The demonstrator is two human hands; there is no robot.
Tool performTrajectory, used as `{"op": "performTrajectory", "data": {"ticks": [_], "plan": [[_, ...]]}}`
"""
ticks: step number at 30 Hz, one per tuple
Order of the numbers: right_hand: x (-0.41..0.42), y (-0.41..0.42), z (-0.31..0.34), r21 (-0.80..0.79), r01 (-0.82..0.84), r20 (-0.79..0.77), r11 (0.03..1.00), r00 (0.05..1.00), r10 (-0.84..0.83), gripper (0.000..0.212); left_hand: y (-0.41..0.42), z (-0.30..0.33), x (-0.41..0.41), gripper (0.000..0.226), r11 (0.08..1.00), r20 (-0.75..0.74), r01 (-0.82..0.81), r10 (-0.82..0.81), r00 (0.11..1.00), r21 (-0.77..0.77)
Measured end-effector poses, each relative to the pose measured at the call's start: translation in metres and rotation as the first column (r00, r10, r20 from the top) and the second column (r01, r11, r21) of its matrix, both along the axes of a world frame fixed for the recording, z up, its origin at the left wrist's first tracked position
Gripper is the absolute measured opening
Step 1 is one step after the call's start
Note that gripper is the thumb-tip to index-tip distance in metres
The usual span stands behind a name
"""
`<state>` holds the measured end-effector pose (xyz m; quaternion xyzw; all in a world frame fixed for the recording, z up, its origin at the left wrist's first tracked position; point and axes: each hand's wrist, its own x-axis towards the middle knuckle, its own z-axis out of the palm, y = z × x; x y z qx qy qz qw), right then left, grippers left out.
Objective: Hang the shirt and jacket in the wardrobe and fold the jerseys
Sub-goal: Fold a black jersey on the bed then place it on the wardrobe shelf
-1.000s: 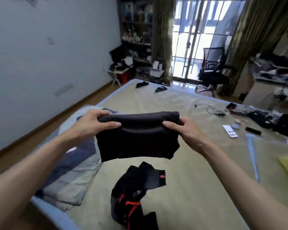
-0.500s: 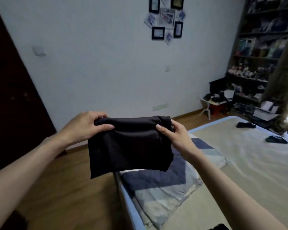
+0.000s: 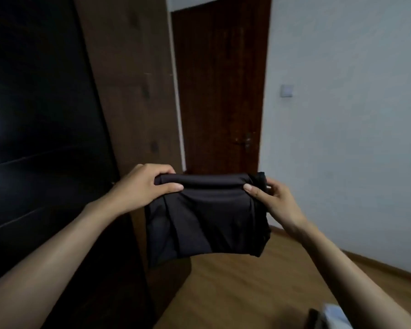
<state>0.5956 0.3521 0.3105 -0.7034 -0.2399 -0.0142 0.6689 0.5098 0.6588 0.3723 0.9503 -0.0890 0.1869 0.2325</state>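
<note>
To the left stands a tall dark wooden wardrobe (image 3: 40, 138), probably where the garment is headed. The left hand (image 3: 142, 186) pinches the top left corner of a folded black soft-fabric jersey (image 3: 207, 219), thumb in front. The right hand (image 3: 271, 200) pinches the right corner likewise, so the fold hangs flat in mid-air above the wooden floor (image 3: 247, 288) and likely keeps its shape.

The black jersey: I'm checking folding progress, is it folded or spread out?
Folded. The black jersey hangs as a compact layered rectangle, its rolled top edge gripped by the left hand and right hand.
</note>
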Motion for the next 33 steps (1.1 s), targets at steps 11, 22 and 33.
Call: {"op": "performTrajectory", "data": {"ticks": [11, 22, 33], "plan": [[0.026, 0.266, 0.024, 0.008, -0.699, 0.059, 0.715, 0.714, 0.698, 0.019, 0.13, 0.008, -0.16, 0.018, 0.748, 0.062, -0.656, 0.663, 0.746, -0.098], [-0.109, 0.479, 0.025, 0.11, -0.89, 0.018, 0.442, 0.447, 0.895, 0.015, 0.213, 0.01, -0.323, 0.043, 0.308, 0.164, -0.824, 0.951, 0.261, -0.476], [-0.232, 0.658, 0.037, 0.051, -0.88, 0.086, 0.472, 0.475, 0.876, 0.011, 0.34, -0.01, -0.384, 0.041, -0.097, 0.149, -0.61, 0.929, -0.34, -0.787]]}}
